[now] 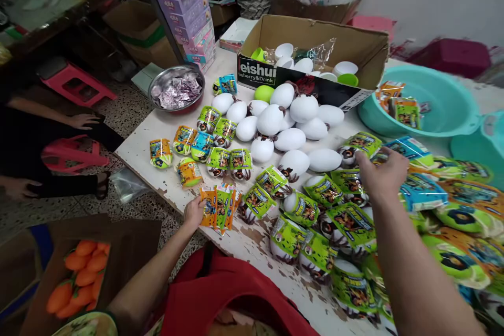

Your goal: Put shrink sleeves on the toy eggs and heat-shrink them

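My left hand is closed on a fanned bunch of orange and green packets at the table's near edge. My right hand reaches over the wrapped toy eggs on the right, thumb and fingers apart. Its thumb is beside a green-labelled egg, perhaps touching it; a blue-labelled one lies just past the fingers. What lies under the palm is hidden. More green-sleeved eggs stand between my hands. Plain white eggs with brown ends are heaped beyond them.
A cardboard box of egg shells stands at the back. A turquoise basin holds packets, and a metal bowl holds small sachets. Orange eggs fill a box at lower left. Someone sits left, one hand on a leg.
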Available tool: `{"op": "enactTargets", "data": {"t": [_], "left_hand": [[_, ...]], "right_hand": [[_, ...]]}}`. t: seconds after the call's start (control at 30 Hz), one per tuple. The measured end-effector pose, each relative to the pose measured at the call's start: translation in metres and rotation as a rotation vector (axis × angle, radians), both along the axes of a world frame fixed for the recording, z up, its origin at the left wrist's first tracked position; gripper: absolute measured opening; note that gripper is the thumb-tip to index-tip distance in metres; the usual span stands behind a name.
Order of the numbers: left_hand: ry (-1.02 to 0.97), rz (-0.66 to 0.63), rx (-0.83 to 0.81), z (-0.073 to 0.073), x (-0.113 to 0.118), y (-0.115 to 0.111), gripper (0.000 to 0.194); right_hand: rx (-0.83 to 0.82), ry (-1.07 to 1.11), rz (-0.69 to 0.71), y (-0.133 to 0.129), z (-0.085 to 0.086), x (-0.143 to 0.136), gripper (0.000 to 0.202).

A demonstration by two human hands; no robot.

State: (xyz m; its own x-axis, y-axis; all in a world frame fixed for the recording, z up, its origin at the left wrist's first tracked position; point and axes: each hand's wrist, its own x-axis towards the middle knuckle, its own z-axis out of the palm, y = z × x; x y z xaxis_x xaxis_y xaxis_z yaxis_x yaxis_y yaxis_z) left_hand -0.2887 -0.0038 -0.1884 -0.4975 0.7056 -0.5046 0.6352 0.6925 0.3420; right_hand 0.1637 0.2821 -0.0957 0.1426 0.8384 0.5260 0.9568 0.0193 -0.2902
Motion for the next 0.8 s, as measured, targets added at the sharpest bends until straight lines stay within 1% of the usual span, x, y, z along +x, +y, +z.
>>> {"op": "enactTargets", "data": {"t": [0.03,0.1,0.13,0.17,0.2,0.23,0.27,0.33,0.37,0.43,0.5,0.6,0.7,0.77,0.8], "left_hand": [[0.006,-0.007,0.008,0.001,-0.005,-0.002,0.021],[0.017,-0.017,0.018,0.001,-0.014,-0.005,0.022],[0.024,-0.023,0.018,0.001,-0.019,-0.006,0.022],[0.034,-0.029,0.015,0.001,-0.023,-0.007,0.023],[0.046,-0.038,0.01,0.001,-0.027,-0.007,0.023],[0.059,-0.049,0.005,0.001,-0.031,-0.007,0.023],[0.073,-0.061,0.001,0.002,-0.034,-0.007,0.021],[0.102,-0.083,-0.002,0.005,-0.039,-0.006,0.017],[0.12,-0.091,0.001,0.007,-0.041,-0.005,0.015],[0.163,-0.103,0.016,0.011,-0.043,-0.003,0.015],[0.215,-0.109,0.042,0.016,-0.043,-0.002,0.02],[0.31,-0.096,0.078,0.026,-0.036,-0.006,0.031],[0.351,-0.103,0.105,0.036,-0.018,-0.01,0.035],[0.307,-0.147,0.114,0.037,-0.001,-0.008,0.034],[0.272,-0.169,0.111,0.035,0.008,-0.005,0.033]], "right_hand": [[-0.015,0.046,0.052,-0.027,0.009,-0.018,0.065],[0.003,0.149,0.222,-0.089,0.023,-0.065,0.047],[0.016,0.205,0.346,-0.12,0.026,-0.091,0.039],[0.012,0.279,0.501,-0.151,0.025,-0.116,0.032],[-0.098,0.355,0.669,-0.179,0.022,-0.141,0.027],[-0.224,0.422,0.801,-0.204,0.017,-0.164,0.023],[-0.34,0.481,0.859,-0.226,0.01,-0.184,0.019],[-0.538,0.545,0.91,-0.257,-0.007,-0.215,0.017],[-0.608,0.538,0.938,-0.267,-0.015,-0.226,0.019],[-0.701,0.457,1.006,-0.276,-0.029,-0.241,0.026],[-0.747,0.323,1.071,-0.277,-0.039,-0.248,0.034],[-0.777,0.124,1.095,-0.275,-0.05,-0.251,0.044],[-0.867,-0.049,1.05,-0.277,-0.06,-0.251,0.05],[-0.921,-0.136,1.028,-0.28,-0.067,-0.25,0.055],[-0.93,-0.164,1.026,-0.282,-0.07,-0.249,0.058]]}}
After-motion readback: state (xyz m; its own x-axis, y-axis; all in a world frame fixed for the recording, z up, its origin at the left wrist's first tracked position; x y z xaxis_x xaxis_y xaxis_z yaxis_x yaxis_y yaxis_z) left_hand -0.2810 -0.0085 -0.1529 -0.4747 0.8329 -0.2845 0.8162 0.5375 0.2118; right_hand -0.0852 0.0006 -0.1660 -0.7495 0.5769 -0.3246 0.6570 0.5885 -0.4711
